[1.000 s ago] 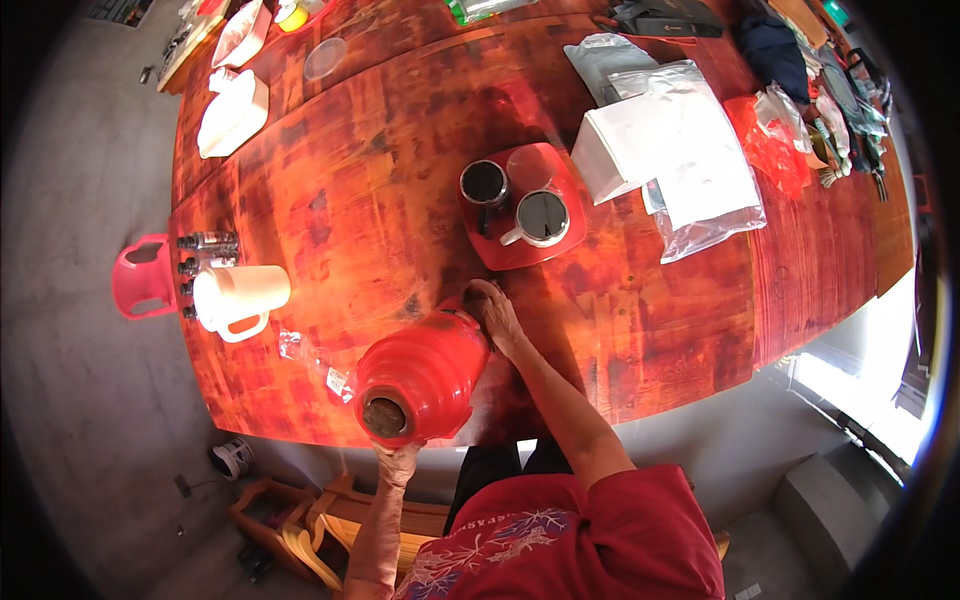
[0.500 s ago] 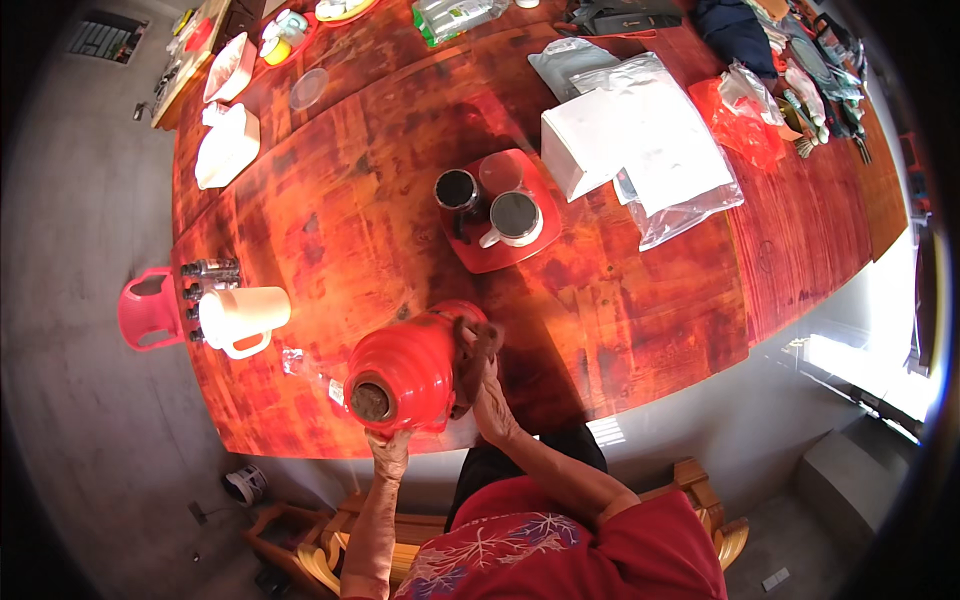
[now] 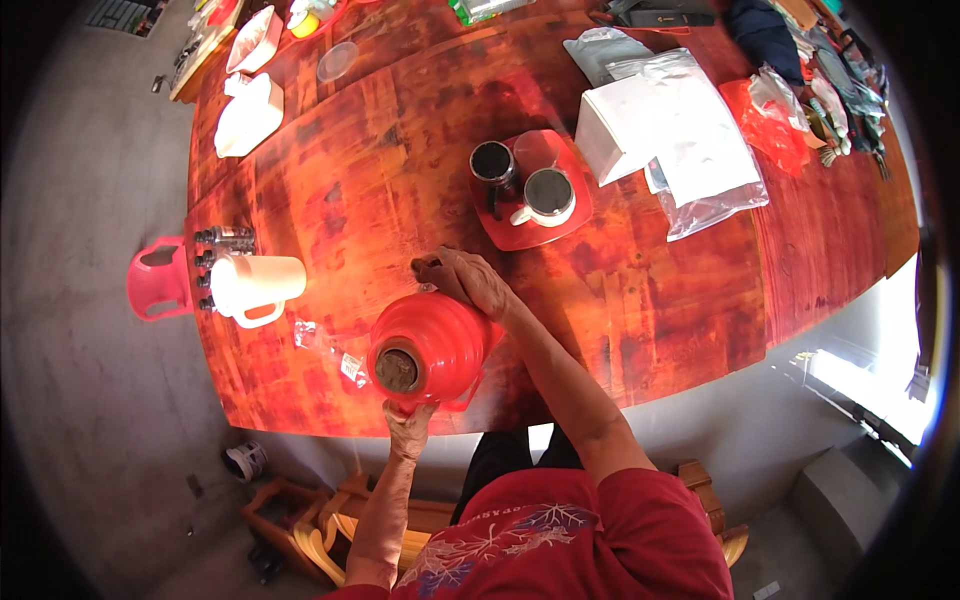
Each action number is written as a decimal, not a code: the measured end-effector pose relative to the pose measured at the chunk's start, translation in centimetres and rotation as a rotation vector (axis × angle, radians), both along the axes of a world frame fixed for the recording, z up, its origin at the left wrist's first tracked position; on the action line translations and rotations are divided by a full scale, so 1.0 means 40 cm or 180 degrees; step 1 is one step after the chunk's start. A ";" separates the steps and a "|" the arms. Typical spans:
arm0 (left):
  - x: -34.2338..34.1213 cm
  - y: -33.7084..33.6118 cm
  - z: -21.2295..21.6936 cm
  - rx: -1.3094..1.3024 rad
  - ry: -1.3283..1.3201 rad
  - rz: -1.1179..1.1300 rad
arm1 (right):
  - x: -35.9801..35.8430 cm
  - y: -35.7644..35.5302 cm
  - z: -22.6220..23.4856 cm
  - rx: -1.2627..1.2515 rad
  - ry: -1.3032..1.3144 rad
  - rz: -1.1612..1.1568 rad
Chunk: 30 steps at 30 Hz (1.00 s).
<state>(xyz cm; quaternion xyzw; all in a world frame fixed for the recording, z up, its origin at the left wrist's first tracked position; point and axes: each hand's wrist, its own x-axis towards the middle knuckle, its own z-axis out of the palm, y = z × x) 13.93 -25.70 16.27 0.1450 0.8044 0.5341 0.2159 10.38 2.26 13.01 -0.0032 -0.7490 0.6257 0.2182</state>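
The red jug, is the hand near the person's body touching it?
Touching. In the head view the left hand grips the near edge of the red jug, its fingers pressed against the rim with no gap showing.

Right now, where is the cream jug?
In the head view, the cream jug stands near the table's left edge, left of the red flask both hands grip.

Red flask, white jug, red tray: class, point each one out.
red flask (image 3: 440, 335), head view, ribbed side.
white jug (image 3: 262, 280), head view, body.
red tray (image 3: 510, 235), head view, bare near edge.
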 end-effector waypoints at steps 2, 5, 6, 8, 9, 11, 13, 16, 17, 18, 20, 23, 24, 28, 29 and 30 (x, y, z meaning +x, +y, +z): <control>-0.002 -0.045 -0.051 -0.0354 0.0806 -0.0364 | 0.042 -0.010 0.067 -0.0399 -0.0426 -0.0172; 0.003 -0.049 -0.081 -0.0226 0.1342 -0.0224 | 0.128 -0.035 0.202 -0.0867 -0.0693 -0.0602; -0.002 -0.026 -0.065 -0.0115 0.1045 -0.0144 | 0.157 -0.058 0.228 -0.0722 -0.0674 -0.0902; -0.010 0.027 0.001 0.0051 0.0152 0.0002 | 0.207 -0.118 0.263 -0.0424 -0.0618 -0.1472; -0.013 0.053 0.042 0.0105 -0.0434 0.0047 | 0.230 -0.149 0.277 -0.0047 -0.0598 -0.1602; -0.009 0.090 0.080 0.0432 -0.0686 0.0086 | 0.268 -0.198 0.302 0.0723 -0.0604 -0.1859; -0.013 0.092 0.091 0.0482 -0.0712 -0.0008 | 0.283 -0.215 0.314 0.0942 -0.0418 -0.1769; -0.019 0.096 0.105 0.0312 -0.0599 -0.0249 | 0.257 -0.196 0.315 0.1060 -0.0254 -0.1881; -0.014 0.112 0.127 0.0353 -0.0697 -0.0258 | 0.244 -0.175 0.313 0.1042 -0.0278 -0.1858; -0.009 0.119 0.144 0.0400 -0.0793 -0.0250 | 0.225 -0.155 0.314 0.1030 -0.0296 -0.1817; -0.007 0.119 0.145 0.0264 -0.0693 -0.0250 | 0.179 -0.108 0.326 0.1017 -0.0179 -0.1659; -0.006 0.125 0.140 0.0411 -0.0655 -0.0304 | 0.146 -0.079 0.334 0.0899 -0.0336 -0.1399; -0.008 0.126 0.146 0.0507 -0.0651 -0.0307 | 0.143 -0.088 0.331 0.1083 -0.0338 -0.1504; -0.003 0.144 0.175 0.0578 -0.0272 -0.0170 | 0.177 -0.156 0.329 0.1348 -0.0495 -0.1944; -0.007 0.144 0.184 0.0515 -0.0162 -0.0187 | 0.194 -0.183 0.339 0.1389 -0.0586 -0.2106; -0.008 0.145 0.188 0.0460 -0.0064 -0.0204 | 0.211 -0.204 0.345 0.1443 -0.0685 -0.2270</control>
